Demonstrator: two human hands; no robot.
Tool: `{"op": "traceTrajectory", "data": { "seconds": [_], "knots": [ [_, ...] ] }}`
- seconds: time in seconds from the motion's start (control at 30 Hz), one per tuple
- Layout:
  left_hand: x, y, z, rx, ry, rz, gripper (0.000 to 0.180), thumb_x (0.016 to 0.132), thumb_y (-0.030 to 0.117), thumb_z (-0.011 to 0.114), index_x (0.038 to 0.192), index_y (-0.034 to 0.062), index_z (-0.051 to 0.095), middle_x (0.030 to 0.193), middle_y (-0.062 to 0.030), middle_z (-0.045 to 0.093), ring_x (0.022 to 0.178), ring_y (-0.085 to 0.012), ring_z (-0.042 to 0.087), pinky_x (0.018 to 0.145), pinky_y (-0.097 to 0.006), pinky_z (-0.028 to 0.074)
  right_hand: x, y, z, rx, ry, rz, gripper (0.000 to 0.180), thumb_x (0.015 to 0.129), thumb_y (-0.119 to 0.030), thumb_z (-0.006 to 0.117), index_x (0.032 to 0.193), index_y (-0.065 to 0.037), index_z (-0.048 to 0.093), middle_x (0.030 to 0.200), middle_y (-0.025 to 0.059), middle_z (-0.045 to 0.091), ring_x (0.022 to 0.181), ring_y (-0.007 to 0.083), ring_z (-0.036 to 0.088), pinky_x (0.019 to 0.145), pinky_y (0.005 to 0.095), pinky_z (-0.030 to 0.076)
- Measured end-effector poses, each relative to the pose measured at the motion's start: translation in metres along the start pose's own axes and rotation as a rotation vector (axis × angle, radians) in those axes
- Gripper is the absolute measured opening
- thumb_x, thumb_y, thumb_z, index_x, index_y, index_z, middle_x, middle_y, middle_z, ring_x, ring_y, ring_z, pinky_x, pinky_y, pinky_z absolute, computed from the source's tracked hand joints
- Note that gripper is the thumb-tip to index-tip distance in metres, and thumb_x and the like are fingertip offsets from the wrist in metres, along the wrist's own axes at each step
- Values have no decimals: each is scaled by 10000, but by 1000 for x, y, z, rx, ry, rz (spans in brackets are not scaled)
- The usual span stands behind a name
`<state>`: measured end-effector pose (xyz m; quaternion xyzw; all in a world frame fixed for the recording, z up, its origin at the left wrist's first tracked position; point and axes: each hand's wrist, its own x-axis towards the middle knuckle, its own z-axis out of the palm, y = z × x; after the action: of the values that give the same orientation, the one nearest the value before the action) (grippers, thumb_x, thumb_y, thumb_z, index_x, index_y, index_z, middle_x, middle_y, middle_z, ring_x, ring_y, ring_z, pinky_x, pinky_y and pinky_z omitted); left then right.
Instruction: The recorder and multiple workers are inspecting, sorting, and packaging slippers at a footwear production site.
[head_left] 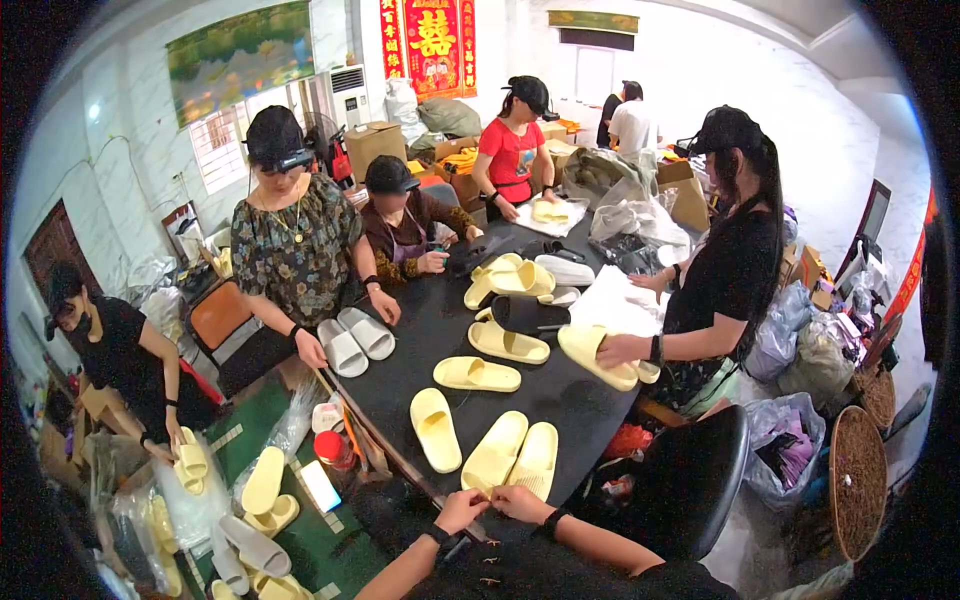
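At hands: smooth foam slippers

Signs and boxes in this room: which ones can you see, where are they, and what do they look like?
Red banners: back wall, tall strips with gold characters.
Landscape picture: upper left wall, wide, green and blue.
Cardboard box: by the back wall, brown, square.
Clear plastic bags: far right of the black table, crumpled.
Phone: floor mat, lower left, pale screen.
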<state>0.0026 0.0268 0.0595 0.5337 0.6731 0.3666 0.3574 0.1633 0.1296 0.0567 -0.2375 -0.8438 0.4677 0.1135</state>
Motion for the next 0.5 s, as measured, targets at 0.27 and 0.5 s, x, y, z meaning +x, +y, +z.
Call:
{"op": "traceTrajectory", "data": {
  "seconds": [0.27,0.5],
  "knots": [
    [5,2,-4,-5,23,-13,167,809,128,646,910,-3,631,779,-123,672,699,-202,660,615,-315,503,8,6,3,-62,21,-35,120,795,-112,611,877,-24,601,731,142,630,674,279,629,608,366,479],
    [7,-9,-5,43,82,-70,145,803,124,656,885,4,646,775,-114,672,692,-180,658,635,-298,503,9,2,-5,-73,14,21,105,811,-120,599,870,-34,595,755,124,633,691,260,627,626,352,480]
  ]
}}
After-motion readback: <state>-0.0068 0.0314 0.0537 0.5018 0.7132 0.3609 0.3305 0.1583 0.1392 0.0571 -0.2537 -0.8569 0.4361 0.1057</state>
